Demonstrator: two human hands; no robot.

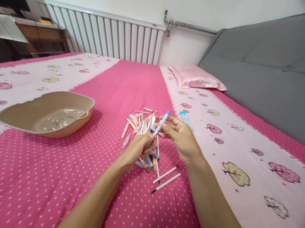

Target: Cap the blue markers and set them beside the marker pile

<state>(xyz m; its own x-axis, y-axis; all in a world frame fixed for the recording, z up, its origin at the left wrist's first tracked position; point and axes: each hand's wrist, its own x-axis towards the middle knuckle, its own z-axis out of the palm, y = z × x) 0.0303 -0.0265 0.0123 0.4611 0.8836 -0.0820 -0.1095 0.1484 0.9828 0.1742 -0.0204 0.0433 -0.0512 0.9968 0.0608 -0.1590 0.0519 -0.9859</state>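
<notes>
Both hands meet over a pile of pen parts point(135, 123) on the bed. My left hand point(140, 145) is closed around the lower part of a blue pen point(164, 118). My right hand point(178, 134) pinches the pen's upper part between thumb and fingers, its blue end pointing up and away. White refills, pink and orange barrels and blue pieces lie beneath and around the hands, partly hidden by them. Two white refills with dark tips point(167, 182) lie apart, nearer to me. Several light-blue pens point(186, 120) lie side by side just right of my right hand.
A beige basin point(33, 114) with small white pieces inside stands on the left. The bed has a pink dotted cover point(109, 78). A pink pillow point(196, 77) lies at the far right before a grey headboard point(263, 59). A white radiator point(111, 30) lines the wall.
</notes>
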